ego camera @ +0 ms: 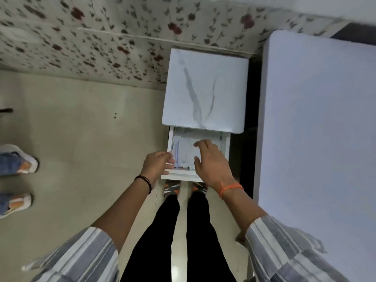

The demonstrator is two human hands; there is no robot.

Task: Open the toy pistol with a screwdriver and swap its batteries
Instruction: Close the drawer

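A small white cabinet with a marble-look top [205, 88] stands against the wall, and its top drawer [224, 143] is pulled out toward me. My left hand [156, 164] grips the drawer's front left corner. Over the drawer's inside hovers my right hand [211, 162], fingers spread and holding nothing. Inside the drawer I see only something white and crumpled [186, 149]. No toy pistol, screwdriver or batteries are in view.
A large white table [317, 129] stands close on the right of the cabinet. Floral wallpaper [81, 37] covers the wall behind. Another person's shoes [16, 159] stand on the beige floor at the far left. My own feet [173, 188] are just under the drawer.
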